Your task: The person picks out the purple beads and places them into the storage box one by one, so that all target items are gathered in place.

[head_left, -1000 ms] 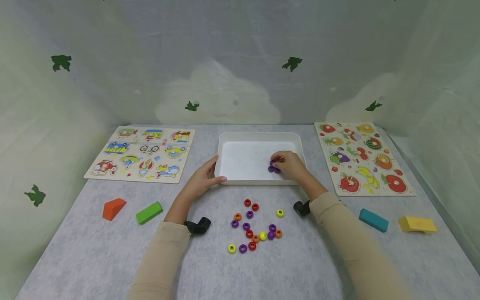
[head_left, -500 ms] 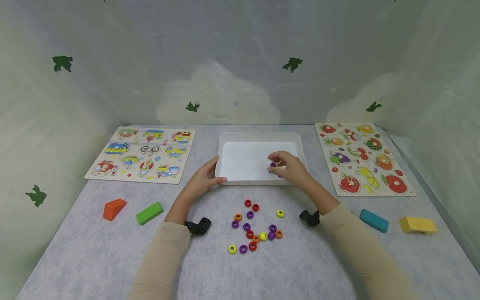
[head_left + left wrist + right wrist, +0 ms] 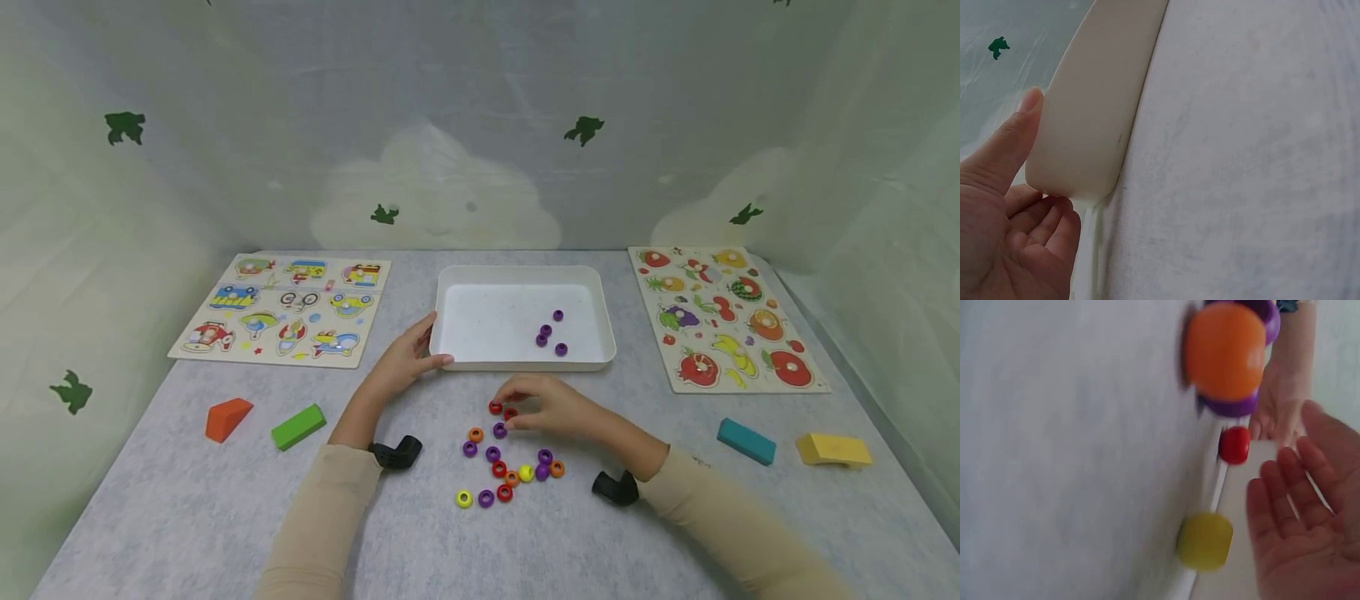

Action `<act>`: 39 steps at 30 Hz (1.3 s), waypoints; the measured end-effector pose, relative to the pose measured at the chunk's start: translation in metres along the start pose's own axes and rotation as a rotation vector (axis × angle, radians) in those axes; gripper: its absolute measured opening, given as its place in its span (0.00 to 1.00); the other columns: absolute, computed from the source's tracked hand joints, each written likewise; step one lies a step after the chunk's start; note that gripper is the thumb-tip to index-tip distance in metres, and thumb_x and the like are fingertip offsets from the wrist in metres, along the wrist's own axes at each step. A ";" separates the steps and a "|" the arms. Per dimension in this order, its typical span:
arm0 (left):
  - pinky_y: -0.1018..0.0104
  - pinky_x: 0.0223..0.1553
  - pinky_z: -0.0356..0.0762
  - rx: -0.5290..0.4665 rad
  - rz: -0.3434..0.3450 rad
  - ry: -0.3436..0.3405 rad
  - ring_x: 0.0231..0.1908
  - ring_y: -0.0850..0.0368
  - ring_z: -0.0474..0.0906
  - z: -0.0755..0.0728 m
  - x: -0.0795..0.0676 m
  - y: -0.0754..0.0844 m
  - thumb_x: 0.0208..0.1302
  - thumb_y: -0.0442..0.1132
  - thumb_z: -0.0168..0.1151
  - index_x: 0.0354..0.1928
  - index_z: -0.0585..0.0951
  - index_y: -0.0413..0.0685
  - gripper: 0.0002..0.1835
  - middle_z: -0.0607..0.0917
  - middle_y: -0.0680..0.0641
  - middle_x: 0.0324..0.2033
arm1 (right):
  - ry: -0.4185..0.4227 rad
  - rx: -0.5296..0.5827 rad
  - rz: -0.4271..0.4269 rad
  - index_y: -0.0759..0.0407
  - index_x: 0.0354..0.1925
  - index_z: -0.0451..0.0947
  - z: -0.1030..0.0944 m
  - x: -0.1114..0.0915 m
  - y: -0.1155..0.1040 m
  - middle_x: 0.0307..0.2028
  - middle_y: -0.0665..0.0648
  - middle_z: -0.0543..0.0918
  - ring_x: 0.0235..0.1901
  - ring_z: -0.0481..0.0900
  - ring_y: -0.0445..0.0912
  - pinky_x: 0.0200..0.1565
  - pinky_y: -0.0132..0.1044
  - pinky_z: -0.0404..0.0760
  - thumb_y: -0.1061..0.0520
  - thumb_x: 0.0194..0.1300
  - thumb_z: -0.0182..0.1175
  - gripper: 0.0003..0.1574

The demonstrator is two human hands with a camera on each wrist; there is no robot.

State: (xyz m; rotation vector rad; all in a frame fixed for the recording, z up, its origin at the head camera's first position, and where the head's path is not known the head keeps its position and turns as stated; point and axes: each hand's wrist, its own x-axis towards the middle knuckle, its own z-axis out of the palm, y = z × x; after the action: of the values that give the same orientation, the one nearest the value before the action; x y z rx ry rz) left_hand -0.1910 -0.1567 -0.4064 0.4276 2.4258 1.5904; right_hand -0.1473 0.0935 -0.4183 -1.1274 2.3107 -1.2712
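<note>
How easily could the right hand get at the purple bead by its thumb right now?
Probably quite easily, yes: the right hand looks open with nothing in its palm, the purple bead lies right beside it, and nothing appears to stand between them.

The work area is presenting as a sheet-lined tabletop play booth. Pale sheeting (image 3: pixel 465 92) is enclosing the table (image 3: pixel 420 550) at the back and both sides, displaying cloud shapes (image 3: pixel 435 187) and green bird-like figures (image 3: pixel 584 130). A vehicle puzzle board (image 3: pixel 281 310), fruit puzzle board (image 3: pixel 723 321), toy blocks (image 3: pixel 298 427) and beads (image 3: pixel 542 472) are indicating children's play.
</note>
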 end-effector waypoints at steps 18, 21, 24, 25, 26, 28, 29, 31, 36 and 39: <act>0.66 0.57 0.48 -0.012 -0.008 0.011 0.59 0.55 0.45 0.000 -0.002 0.000 0.47 0.36 0.61 0.61 0.46 0.37 0.43 0.48 0.41 0.60 | 0.003 -0.061 0.044 0.54 0.40 0.75 -0.004 0.010 0.003 0.36 0.43 0.75 0.36 0.71 0.35 0.38 0.29 0.73 0.57 0.51 0.57 0.14; 0.66 0.57 0.48 -0.018 -0.006 0.009 0.59 0.54 0.45 0.000 -0.002 -0.001 0.47 0.35 0.61 0.61 0.46 0.36 0.43 0.48 0.40 0.60 | 0.118 -0.064 0.015 0.58 0.39 0.75 -0.020 0.016 0.006 0.35 0.46 0.76 0.34 0.72 0.36 0.37 0.30 0.74 0.59 0.50 0.58 0.14; 0.66 0.57 0.48 -0.024 0.001 0.006 0.59 0.54 0.45 0.000 -0.002 -0.002 0.47 0.35 0.61 0.61 0.46 0.36 0.43 0.48 0.40 0.60 | 0.250 -0.115 0.016 0.60 0.39 0.75 -0.037 0.024 0.015 0.34 0.48 0.76 0.33 0.73 0.37 0.36 0.30 0.74 0.60 0.50 0.58 0.14; 0.66 0.57 0.48 -0.027 0.004 0.005 0.59 0.54 0.45 0.000 -0.001 -0.002 0.47 0.34 0.61 0.61 0.46 0.36 0.43 0.48 0.40 0.60 | 0.289 -0.123 0.035 0.60 0.39 0.75 -0.041 0.027 0.019 0.34 0.48 0.76 0.33 0.73 0.38 0.36 0.31 0.74 0.60 0.51 0.57 0.14; 0.66 0.57 0.48 -0.028 0.005 0.005 0.59 0.54 0.45 0.000 -0.001 -0.002 0.47 0.34 0.61 0.61 0.46 0.36 0.43 0.47 0.40 0.60 | 0.321 -0.133 0.066 0.60 0.39 0.75 -0.046 0.029 0.023 0.34 0.49 0.76 0.33 0.73 0.38 0.36 0.31 0.74 0.60 0.51 0.57 0.14; 0.66 0.57 0.48 -0.026 0.006 0.003 0.59 0.54 0.45 0.000 -0.001 -0.002 0.47 0.35 0.61 0.61 0.46 0.36 0.43 0.47 0.40 0.60 | 0.370 -0.131 0.149 0.60 0.39 0.74 -0.053 0.034 0.030 0.35 0.49 0.76 0.34 0.73 0.40 0.36 0.32 0.75 0.60 0.51 0.57 0.14; 0.66 0.57 0.48 -0.025 0.006 0.003 0.59 0.54 0.45 0.000 -0.001 -0.002 0.47 0.35 0.61 0.61 0.46 0.36 0.43 0.47 0.40 0.60 | 0.387 -0.126 0.195 0.60 0.40 0.74 -0.055 0.036 0.034 0.35 0.50 0.76 0.35 0.74 0.40 0.37 0.32 0.75 0.61 0.51 0.57 0.14; 0.66 0.57 0.48 -0.021 0.007 0.006 0.59 0.54 0.45 0.000 -0.001 -0.002 0.47 0.35 0.61 0.61 0.46 0.36 0.43 0.48 0.40 0.60 | 0.401 -0.111 0.288 0.59 0.40 0.74 -0.059 0.040 0.041 0.37 0.50 0.76 0.36 0.73 0.42 0.38 0.33 0.74 0.61 0.51 0.57 0.14; 0.66 0.57 0.48 -0.010 -0.001 0.011 0.59 0.55 0.45 0.001 -0.001 -0.001 0.46 0.36 0.61 0.61 0.47 0.37 0.43 0.48 0.41 0.60 | 0.366 -0.118 0.459 0.55 0.40 0.75 -0.062 0.047 0.056 0.37 0.49 0.75 0.33 0.72 0.42 0.32 0.33 0.74 0.59 0.52 0.56 0.14; 0.66 0.57 0.48 -0.009 -0.001 0.011 0.59 0.55 0.45 0.001 -0.001 -0.001 0.46 0.36 0.61 0.61 0.47 0.37 0.43 0.48 0.41 0.60 | 0.333 -0.105 0.526 0.53 0.40 0.74 -0.062 0.050 0.060 0.35 0.49 0.75 0.28 0.71 0.43 0.23 0.33 0.74 0.58 0.53 0.55 0.13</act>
State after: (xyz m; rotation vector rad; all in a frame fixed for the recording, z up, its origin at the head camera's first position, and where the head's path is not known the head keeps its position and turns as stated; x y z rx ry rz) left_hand -0.1900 -0.1568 -0.4073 0.4169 2.4248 1.6069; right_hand -0.2456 0.1122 -0.4249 -0.2937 2.6857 -1.2011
